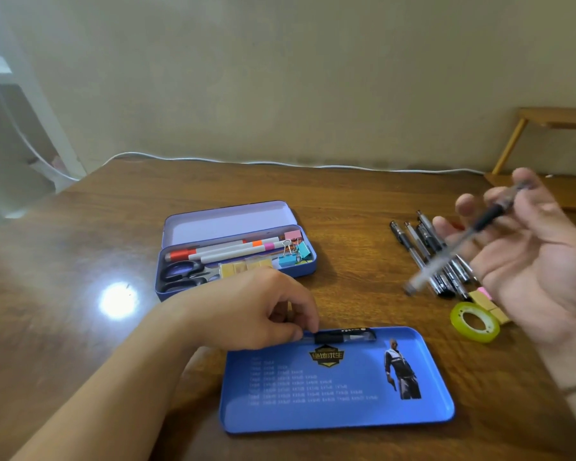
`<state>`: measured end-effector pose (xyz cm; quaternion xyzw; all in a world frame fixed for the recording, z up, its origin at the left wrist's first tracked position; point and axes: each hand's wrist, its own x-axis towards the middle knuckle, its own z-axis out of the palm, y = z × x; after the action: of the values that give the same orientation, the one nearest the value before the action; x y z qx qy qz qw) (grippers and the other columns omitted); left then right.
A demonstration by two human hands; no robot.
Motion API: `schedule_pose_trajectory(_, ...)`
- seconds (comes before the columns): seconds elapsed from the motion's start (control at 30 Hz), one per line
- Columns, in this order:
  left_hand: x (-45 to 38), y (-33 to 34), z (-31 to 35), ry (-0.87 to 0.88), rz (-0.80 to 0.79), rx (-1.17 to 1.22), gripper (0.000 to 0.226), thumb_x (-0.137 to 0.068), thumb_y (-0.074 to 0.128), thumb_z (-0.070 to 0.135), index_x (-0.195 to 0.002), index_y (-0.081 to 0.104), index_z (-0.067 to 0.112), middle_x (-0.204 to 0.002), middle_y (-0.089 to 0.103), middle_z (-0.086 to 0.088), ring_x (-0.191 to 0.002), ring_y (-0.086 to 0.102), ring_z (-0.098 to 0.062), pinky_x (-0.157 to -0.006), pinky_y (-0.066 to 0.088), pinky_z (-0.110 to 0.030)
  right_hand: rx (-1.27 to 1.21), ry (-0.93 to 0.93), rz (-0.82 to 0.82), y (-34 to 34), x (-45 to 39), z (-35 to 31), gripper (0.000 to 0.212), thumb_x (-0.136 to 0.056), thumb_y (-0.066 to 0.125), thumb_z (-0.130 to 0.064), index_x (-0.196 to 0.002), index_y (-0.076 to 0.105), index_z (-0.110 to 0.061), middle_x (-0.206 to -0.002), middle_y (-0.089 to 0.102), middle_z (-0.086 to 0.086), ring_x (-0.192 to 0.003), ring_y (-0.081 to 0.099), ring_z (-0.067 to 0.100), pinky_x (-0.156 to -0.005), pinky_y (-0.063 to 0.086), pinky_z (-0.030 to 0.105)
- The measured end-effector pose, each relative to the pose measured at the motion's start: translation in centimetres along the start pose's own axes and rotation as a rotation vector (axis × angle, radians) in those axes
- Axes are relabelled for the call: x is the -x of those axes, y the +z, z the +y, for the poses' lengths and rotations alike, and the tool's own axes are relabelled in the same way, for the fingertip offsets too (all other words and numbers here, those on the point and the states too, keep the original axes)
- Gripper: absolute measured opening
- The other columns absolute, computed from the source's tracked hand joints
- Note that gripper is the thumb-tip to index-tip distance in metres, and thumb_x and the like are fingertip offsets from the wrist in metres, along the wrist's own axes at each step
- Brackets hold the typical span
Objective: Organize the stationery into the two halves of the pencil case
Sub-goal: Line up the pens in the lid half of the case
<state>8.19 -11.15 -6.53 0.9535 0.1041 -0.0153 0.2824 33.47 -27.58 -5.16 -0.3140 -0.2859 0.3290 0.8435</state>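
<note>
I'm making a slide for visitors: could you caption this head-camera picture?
Left hand sets a black pen in the blue tray; right hand holds a clear pen.

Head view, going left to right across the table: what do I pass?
Scissors in the far case half → left hand → binder clips → loose pens → tape roll → right hand, holding a pen.

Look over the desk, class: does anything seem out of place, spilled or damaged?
Nothing is spilled or damaged. The blue tray holds only one black pen, gripped by the left hand. Loose pens, a tape roll and erasers lie unsorted on the table.
</note>
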Motion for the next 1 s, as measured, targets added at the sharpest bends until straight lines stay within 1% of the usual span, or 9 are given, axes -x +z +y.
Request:
schedule_pose_trajectory(0.1,0.0,0.0,-0.2,0.008,0.01,-0.015,0.014,-0.09,0.067,0.026,-0.099,0.07,0.037,-0.095,0.068,0.017,-0.084,0.064,-0.006,-0.071,0.053,-0.024,0.194,-0.193,-0.16,1.3,1.8,0.2,0.028,-0.092,0.06,-0.025,-0.119,0.054,-0.029,-0.097,0.063,-0.004,-0.07,0.063,0.016,-0.06,0.056,0.03)
schedule_pose_trajectory(0.2,-0.1,0.0,0.0,0.049,0.128,-0.001,0.012,-0.094,0.064,0.029,-0.103,0.069,0.036,-0.091,0.066,0.02,-0.082,0.061,-0.003,-0.064,0.046,-0.015,0.742,-0.413,-0.322,3.9,4.6,2.2,0.033,-0.086,0.07,-0.031,-0.116,0.06,-0.034,-0.093,0.068,-0.007,-0.059,0.059,0.013,-0.046,0.049,0.02)
schedule_pose_trajectory(0.27,0.0,-0.3,0.4,0.122,0.254,0.157,0.014,-0.093,0.066,0.026,-0.107,0.068,0.029,-0.089,0.067,0.015,-0.079,0.063,-0.005,-0.064,0.046,-0.014,1.102,-0.431,-0.446,5.0,5.9,3.9,0.029,-0.082,0.074,-0.028,-0.11,0.067,-0.034,-0.095,0.068,-0.011,-0.076,0.064,0.009,-0.062,0.055,0.019)
schedule_pose_trajectory(0.33,0.3,-0.5,0.7,0.191,0.314,0.338,0.022,-0.089,0.072,0.021,-0.11,0.069,0.019,-0.091,0.069,0.003,-0.081,0.066,-0.014,-0.064,0.055,-0.028,1.292,-0.461,-0.549,5.4,6.4,4.8,0.029,-0.079,0.074,-0.018,-0.107,0.071,-0.024,-0.101,0.063,-0.011,-0.093,0.062,0.006,-0.077,0.05,0.014)
schedule_pose_trajectory(0.43,0.6,-0.5,1.0,0.213,0.331,0.459,0.027,-0.081,0.079,0.019,-0.107,0.071,0.014,-0.092,0.072,-0.002,-0.082,0.068,-0.026,-0.066,0.06,-0.044,1.336,-0.417,-0.557,5.4,6.4,5.1,0.035,-0.078,0.076,-0.009,-0.111,0.07,-0.02,-0.1,0.06,-0.009,-0.093,0.06,0.007,-0.076,0.047,0.014)
schedule_pose_trajectory(0.57,0.5,-0.4,0.8,0.173,0.411,0.47,0.01,-0.077,0.082,0.017,-0.084,0.075,0.021,-0.079,0.075,-0.007,-0.065,0.07,-0.016,-0.062,0.059,-0.032,1.346,-0.39,-0.538,5.1,6.4,5.0,0.04,-0.075,0.079,-0.016,-0.113,0.068,-0.022,-0.091,0.062,-0.011,-0.085,0.061,0.006,-0.072,0.051,0.019)
schedule_pose_trajectory(0.7,1.1,-1.2,0.0,0.156,0.476,0.48,0.012,-0.072,0.08,0.029,-0.077,0.073,0.02,-0.071,0.071,-0.009,-0.061,0.062,-0.011,-0.06,0.051,-0.032,1.396,-0.337,-0.57,4.7,5.7,3.4,0.017,-0.077,0.07,-0.037,-0.092,0.071,-0.029,-0.08,0.064,-0.018,-0.077,0.063,0.005,-0.063,0.052,0.02)
schedule_pose_trajectory(0.87,2.0,-2.1,-0.1,0.136,0.228,0.424,0.019,-0.078,0.071,0.034,-0.086,0.073,0.017,-0.077,0.069,-0.003,-0.069,0.06,-0.011,-0.063,0.047,-0.031,1.534,-0.324,-0.703,5.0,5.9,3.1,0.02,-0.081,0.063,-0.048,-0.085,0.073,-0.032,-0.079,0.066,-0.02,-0.078,0.06,0.005,-0.064,0.053,0.03)
schedule_pose_trajectory(1.0,1.9,-2.1,0.0,0.087,0.22,0.375,0.015,-0.076,0.065,0.032,-0.085,0.072,0.023,-0.078,0.068,0.002,-0.07,0.059,-0.008,-0.064,0.045,-0.028,1.644,-0.342,-0.84,5.3,7.0,4.8,0.023,-0.082,0.06,-0.051,-0.083,0.074,-0.033,-0.082,0.062,-0.019,-0.08,0.054,0.006,-0.061,0.05,0.031)
